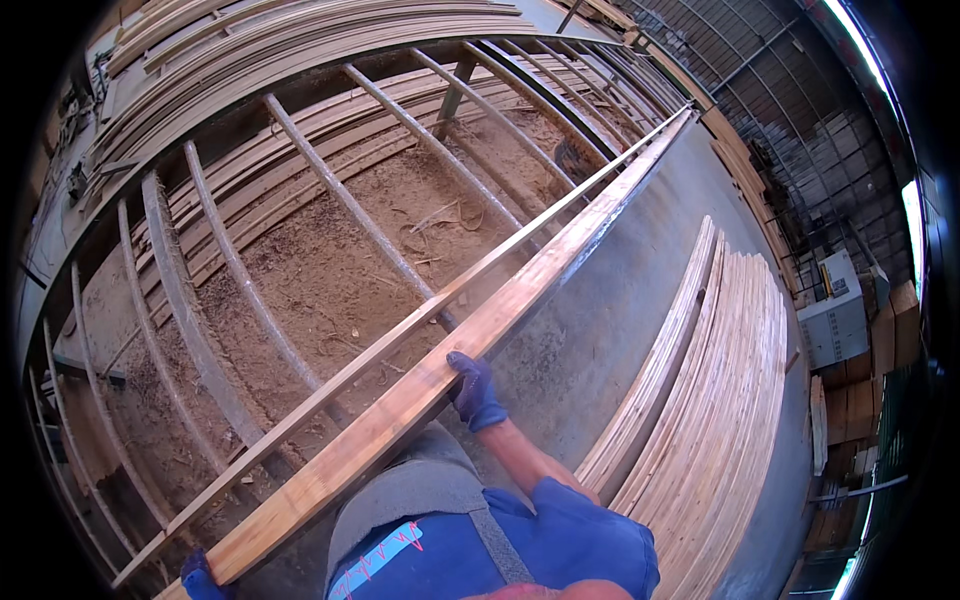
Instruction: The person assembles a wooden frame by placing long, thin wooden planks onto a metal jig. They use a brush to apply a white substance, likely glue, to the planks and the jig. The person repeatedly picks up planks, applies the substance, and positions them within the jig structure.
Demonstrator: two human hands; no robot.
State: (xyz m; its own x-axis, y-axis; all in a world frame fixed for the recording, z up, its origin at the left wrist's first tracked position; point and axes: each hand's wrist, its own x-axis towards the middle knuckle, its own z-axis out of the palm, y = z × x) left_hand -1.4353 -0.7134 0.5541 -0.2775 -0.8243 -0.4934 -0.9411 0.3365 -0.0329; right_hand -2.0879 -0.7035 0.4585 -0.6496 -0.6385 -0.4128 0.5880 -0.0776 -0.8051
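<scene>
A long, wide wooden board (400, 408) runs from the lower left to the far upper right along the near side of a metal roller rack. My right hand (474, 391), in a blue glove, grips the board's near edge about midway along its visible length. Some of its fingers are hidden under the wood. Down at the lower left, my left hand (201, 577), also blue-gloved, is closed on the board near its near end. A narrower wooden strip (340, 383) lies beside the board on its far side, across the rollers, with a thin gap between them.
The rack's metal rollers (345, 215) stand over a sawdust-covered floor (330, 255). Behind it lie long stacked planks (330, 38). To my right, a low stack of boards (715, 390) rests on the concrete floor (585, 345). A grey metal box (835, 315) stands farther right.
</scene>
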